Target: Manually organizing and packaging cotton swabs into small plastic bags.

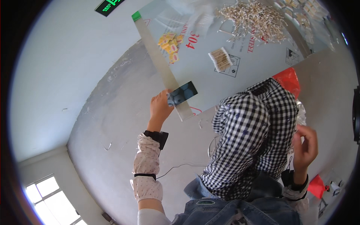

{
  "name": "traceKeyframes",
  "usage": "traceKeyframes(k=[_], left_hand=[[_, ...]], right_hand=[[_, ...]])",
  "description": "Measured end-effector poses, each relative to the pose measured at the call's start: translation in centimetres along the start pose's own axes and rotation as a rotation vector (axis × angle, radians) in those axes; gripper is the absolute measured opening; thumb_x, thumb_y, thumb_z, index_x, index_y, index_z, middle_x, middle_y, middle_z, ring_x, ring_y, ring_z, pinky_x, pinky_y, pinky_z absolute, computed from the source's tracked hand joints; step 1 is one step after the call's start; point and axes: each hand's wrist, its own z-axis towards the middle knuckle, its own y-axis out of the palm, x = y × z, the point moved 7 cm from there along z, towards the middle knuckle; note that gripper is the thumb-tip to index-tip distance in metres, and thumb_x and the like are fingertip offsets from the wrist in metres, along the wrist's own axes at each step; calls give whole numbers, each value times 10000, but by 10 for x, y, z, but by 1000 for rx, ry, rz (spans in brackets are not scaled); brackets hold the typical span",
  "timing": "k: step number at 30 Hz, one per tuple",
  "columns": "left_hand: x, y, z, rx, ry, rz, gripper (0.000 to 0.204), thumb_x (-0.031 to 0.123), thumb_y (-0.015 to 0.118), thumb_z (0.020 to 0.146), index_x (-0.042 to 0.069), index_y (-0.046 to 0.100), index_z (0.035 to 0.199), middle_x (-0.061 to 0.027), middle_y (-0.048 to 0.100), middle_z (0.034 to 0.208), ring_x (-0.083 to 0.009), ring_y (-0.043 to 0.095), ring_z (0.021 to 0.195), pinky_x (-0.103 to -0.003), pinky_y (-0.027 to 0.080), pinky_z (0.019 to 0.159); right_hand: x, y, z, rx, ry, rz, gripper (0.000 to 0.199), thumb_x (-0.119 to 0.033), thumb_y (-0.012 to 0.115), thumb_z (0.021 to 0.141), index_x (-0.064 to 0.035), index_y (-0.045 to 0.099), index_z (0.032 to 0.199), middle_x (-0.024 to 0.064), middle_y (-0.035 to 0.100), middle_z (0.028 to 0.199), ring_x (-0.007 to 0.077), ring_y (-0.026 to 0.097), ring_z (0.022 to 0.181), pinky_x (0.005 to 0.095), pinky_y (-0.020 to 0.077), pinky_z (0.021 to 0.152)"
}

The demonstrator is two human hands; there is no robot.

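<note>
Fingers of the left hand (160, 107) are pinched on a small dark card (182, 93) with a honeycomb pattern, held just above the near edge of the pale sheet-covered surface (210, 80), where the card crosses the lower end of a long grey strip (161, 65) that runs diagonally toward a green tab at the far left corner. The grip looks like thumb under and fingers over one short end of the card, so most of the card stays free; keeping the pinch near that end would seem the surer way to avoid bending it or nudging the strip. The right hand (305, 144) is raised near the right edge, beside the checked cloth (251, 138), with fingers curled loosely; whether it pinches anything I cannot tell. A tidy bundle of cotton swabs (220, 59) lies toward the middle, a loose heap of swabs (255, 17) at the far edge, and small yellow packets (170, 43) sit just beside the strip, so a steady, low movement would probably keep these undisturbed.
</note>
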Motion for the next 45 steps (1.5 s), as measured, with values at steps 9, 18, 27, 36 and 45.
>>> traceKeyframes(k=[9,18,27,36,45], left_hand=[[29,7,2,-23,-154,511,886,49,718,706,-25,313,1491,-160,557,1318,-319,511,1271,-441,375,1071],[141,5,45,90,98,-203,891,198,765,795,-42,275,1500,-231,259,1573,-405,217,1473,-543,208,1174],[180,79,97,3,127,-114,981,581,644,833,-58,301,1494,-235,268,1578,-396,201,1485,-570,131,1179],[184,84,98,-6,168,77,985,704,483,874,-76,358,1462,-255,346,1534,-367,268,1469,-533,6,1195],[183,84,99,-27,95,38,878,695,422,901,0,457,1437,-151,450,1501,-289,374,1432,-510,45,1204]], right_hand=[[54,-22,90,160,17,-105,215,40,597,923,36,633,1135,55,622,999,94,552,821,227,450,771],[122,120,208,-400,-41,-139,196,2,628,898,-33,656,1088,70,644,940,143,616,832,287,492,749],[163,243,213,-630,-295,55,228,38,673,762,-86,669,953,30,619,835,229,589,777,354,445,717],[175,252,205,-558,-376,-52,261,2,687,645,-147,690,859,-32,604,825,192,554,784,348,388,757],[174,254,202,-547,-410,-79,275,-4,682,606,-148,680,840,-36,591,818,195,547,772,357,380,742]])
